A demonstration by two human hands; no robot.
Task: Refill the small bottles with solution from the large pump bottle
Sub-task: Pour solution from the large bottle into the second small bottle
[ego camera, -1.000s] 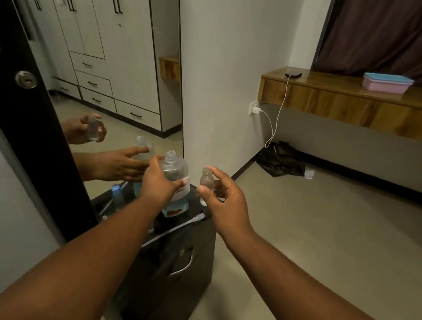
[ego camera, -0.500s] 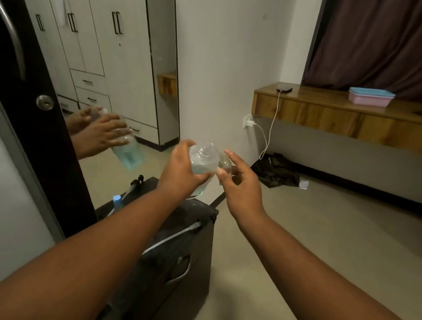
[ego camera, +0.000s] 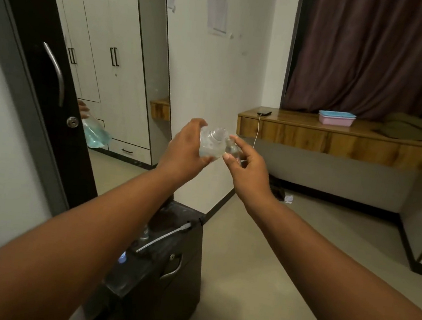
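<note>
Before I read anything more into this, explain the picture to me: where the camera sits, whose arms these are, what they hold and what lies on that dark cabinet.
No machine here: the camera is worn on a person's head, looking forward and down along their two bare arms. The left hand grips a large clear plastic bottle with bluish solution, tipped toward the right. The right hand pinches a small clear bottle right beside its neck. Whether liquid is flowing is too blurred to tell. Below stands a low black cabinet; on top lie a white pump tube and another small clear bottle. The tall mirror at left reflects the large bottle.
</note>
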